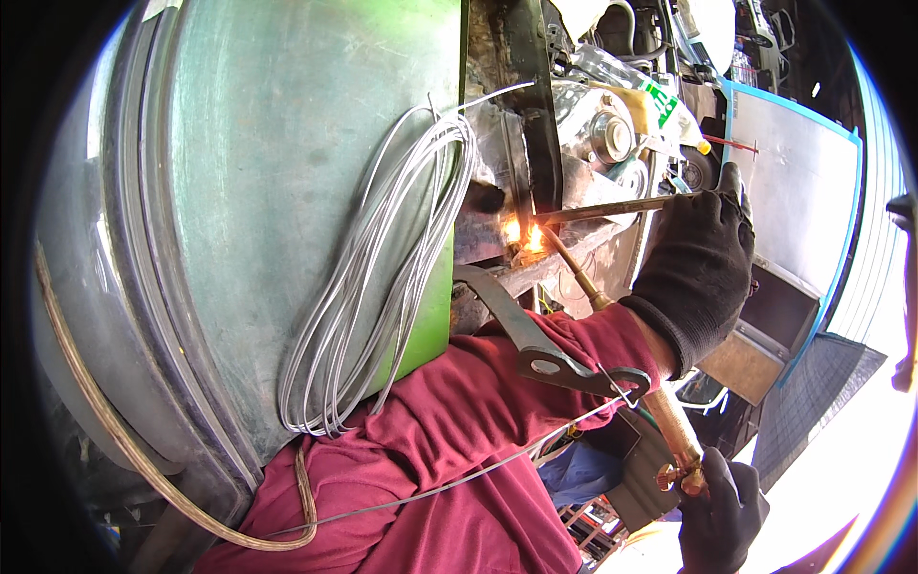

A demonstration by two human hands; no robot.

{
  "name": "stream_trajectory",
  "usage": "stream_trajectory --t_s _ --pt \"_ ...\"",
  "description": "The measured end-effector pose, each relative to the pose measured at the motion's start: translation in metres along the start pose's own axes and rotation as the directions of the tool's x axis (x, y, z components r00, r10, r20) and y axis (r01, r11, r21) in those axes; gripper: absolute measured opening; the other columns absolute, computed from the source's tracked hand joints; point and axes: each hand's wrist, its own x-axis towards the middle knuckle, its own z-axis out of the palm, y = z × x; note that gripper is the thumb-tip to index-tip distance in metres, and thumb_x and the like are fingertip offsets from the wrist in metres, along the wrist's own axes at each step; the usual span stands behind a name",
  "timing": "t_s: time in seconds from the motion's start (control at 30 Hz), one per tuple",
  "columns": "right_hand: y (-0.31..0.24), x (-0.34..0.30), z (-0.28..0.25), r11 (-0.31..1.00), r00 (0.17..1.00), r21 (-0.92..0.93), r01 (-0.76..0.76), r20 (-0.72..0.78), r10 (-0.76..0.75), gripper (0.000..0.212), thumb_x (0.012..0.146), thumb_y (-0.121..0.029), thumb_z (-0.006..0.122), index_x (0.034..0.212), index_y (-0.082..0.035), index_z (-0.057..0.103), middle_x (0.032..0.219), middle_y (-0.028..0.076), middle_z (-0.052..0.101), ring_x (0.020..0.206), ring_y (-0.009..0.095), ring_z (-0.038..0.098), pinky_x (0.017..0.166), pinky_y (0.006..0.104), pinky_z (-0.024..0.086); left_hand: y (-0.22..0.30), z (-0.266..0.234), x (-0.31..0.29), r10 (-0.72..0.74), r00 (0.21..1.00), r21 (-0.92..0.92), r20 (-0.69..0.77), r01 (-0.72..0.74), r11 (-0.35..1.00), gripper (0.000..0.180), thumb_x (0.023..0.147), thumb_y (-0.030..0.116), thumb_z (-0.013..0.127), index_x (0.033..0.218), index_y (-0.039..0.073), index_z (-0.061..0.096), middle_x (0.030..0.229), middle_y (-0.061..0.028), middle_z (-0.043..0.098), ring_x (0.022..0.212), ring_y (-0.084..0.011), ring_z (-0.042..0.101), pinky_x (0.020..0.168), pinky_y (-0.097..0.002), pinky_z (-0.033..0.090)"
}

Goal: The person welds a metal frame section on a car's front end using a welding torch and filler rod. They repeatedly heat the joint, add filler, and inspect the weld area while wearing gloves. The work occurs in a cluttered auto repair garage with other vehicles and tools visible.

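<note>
Left arm (478,383) outstretched, gloved left hand (698,268) clenched beside the torch (677,426) — gloved right hand (724,512) curled at its lower end.

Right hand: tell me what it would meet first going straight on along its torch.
Leading with the torch, the right hand would probably meet the glowing metal first, at the tip. The left arm's maroon sleeve crosses in front of the torch, but the depth between them is unclear.

Two hands (703,258) (724,517), one torch (676,426), one rod (612,209), one wire coil (411,273) show.
</note>
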Motion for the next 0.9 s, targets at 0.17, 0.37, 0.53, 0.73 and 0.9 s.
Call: stream_trajectory --t_s 0.17,0.37,0.53,0.73,0.9 --pt "-0.0013 -0.0002 0.0001 1.0 1.0 -0.006 0.006 -0.003 -0.006 0.048 0.095 -0.01 0.079 0.142 -0.015 0.075 0.106 0.012 0.074 0.085 0.031 0.076 0.067 0.0441 0.059 0.0009 -0.0015 0.0004 -0.009 0.999 -0.054 0.044 0.012 0.998 0.073 0.1 0.02 0.058 0.157 -0.023 0.041 0.154 -0.0387 0.052 0.11 -0.0353 0.058 0.1 -0.0503 0.048" --pt "-0.0046 -0.0017 -0.0036 0.991 0.995 -0.133 -0.029 0.093 0.042 0.057 0.093 -0.008 0.078 0.149 -0.019 0.071 0.105 0.011 0.072 0.085 0.03 0.074 0.069 0.044 0.06 0.001 -0.0011 0.0003 -0.009 1.0 -0.044 0.012 0.009 0.999 0.073 0.1 0.02 0.057 0.157 -0.022 0.041 0.154 -0.0386 0.052 0.111 -0.0353 0.058 0.101 -0.0505 0.048" --pt "-0.0032 0.0002 -0.0033 0.999 0.999 -0.047 -0.018 0.04 0.02 0.05 0.093 -0.011 0.08 0.142 -0.019 0.075 0.105 0.01 0.073 0.087 0.03 0.075 0.069 0.044 0.061 0.001 -0.0034 0.0008 -0.005 0.997 -0.024 0.082 0.007 1.0 0.074 0.101 0.022 0.058 0.158 -0.022 0.04 0.158 -0.0395 0.049 0.112 -0.0354 0.058 0.102 -0.0513 0.049" --pt "-0.0015 0.0009 0.0003 1.0 1.0 -0.001 0.007 -0.012 -0.007 0.042 0.092 -0.017 0.086 0.134 -0.017 0.079 0.104 0.01 0.074 0.087 0.03 0.076 0.068 0.0429 0.061 -0.0003 -0.0024 0.0003 0.009 1.0 -0.008 0.017 -0.009 1.0 0.073 0.099 0.02 0.06 0.156 -0.021 0.044 0.156 -0.039 0.051 0.112 -0.0355 0.059 0.1 -0.0506 0.049" --pt "-0.0015 -0.0002 -0.0004 1.0 0.999 -0.001 0.015 -0.029 -0.015 0.041 0.095 -0.019 0.086 0.135 -0.015 0.078 0.103 0.01 0.075 0.083 0.03 0.076 0.065 0.0428 0.061 0.0002 -0.0012 0.0002 -0.012 1.0 -0.054 -0.006 0.011 0.998 0.069 0.096 0.017 0.062 0.152 -0.02 0.048 0.155 -0.0379 0.053 0.11 -0.0361 0.062 0.096 -0.0503 0.051"
